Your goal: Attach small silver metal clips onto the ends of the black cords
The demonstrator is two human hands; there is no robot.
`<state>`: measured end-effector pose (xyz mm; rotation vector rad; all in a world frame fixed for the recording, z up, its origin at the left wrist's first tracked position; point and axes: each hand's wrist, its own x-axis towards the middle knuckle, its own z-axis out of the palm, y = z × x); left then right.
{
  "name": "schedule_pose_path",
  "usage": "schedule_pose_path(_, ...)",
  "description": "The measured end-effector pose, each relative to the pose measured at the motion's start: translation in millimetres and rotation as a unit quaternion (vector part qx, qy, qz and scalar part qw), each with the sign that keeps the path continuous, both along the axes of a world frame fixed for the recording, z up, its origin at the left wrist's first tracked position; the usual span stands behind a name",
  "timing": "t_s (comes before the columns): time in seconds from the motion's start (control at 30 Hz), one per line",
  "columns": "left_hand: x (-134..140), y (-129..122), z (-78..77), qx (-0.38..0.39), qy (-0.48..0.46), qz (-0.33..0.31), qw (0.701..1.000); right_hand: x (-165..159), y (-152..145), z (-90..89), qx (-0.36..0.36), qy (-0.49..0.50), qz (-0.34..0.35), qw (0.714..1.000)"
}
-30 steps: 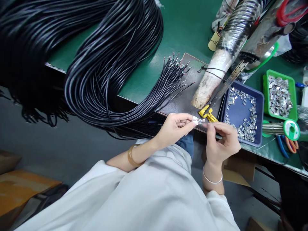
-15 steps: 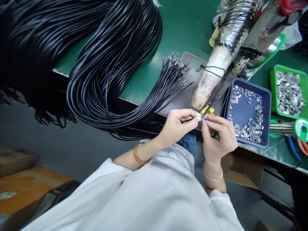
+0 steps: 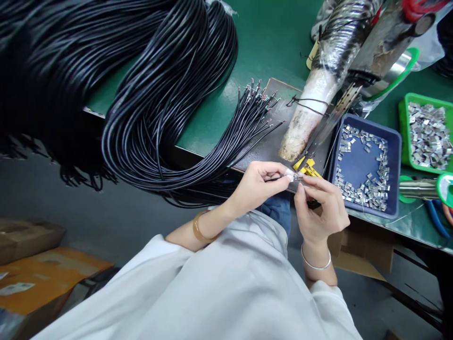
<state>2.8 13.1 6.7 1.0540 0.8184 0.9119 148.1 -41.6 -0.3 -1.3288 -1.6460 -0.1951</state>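
My left hand (image 3: 260,184) pinches the end of a black cable (image 3: 272,179) between thumb and forefinger; a white wrap covers a fingertip. A small silvery metal connector (image 3: 298,177) sits at the cable end, just past these fingertips. My right hand (image 3: 322,200) meets it from the other side, its thumb and fingertips closed around the connector's right end. How the wires join the connector is too small to make out. Just beyond the fingers is a yellow clip-like piece (image 3: 307,166) under the metal arm of a stand. A blue tray (image 3: 392,174) of small metal connectors lies right of my right hand.
A large bundle of black cables (image 3: 170,108) covers the left of the green table (image 3: 269,38), stripped ends on a dark board (image 3: 272,137). A plastic-wrapped duct (image 3: 311,104) slants down over the board. A green tray (image 3: 406,137) of metal parts and a solder spool (image 3: 446,189) stand right.
My right thumb and fingertips have shifted slightly back and down, showing more of the connector and yellow piece. The left hand still pinches the cable. The view has shifted slightly.
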Motion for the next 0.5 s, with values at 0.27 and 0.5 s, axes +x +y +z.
schedule_pose_path(0.27,-0.4,-18.1,-9.3,0.118,0.077,0.082,0.987,-1.1,-1.3,5.0,-0.036,0.050,0.005,0.998)
schedule_pose_path(0.5,-6.5,-21.6,-8.9,0.314,0.147,0.108,0.932,9.6,-9.7,6.5,-0.062,0.104,0.005,0.993)
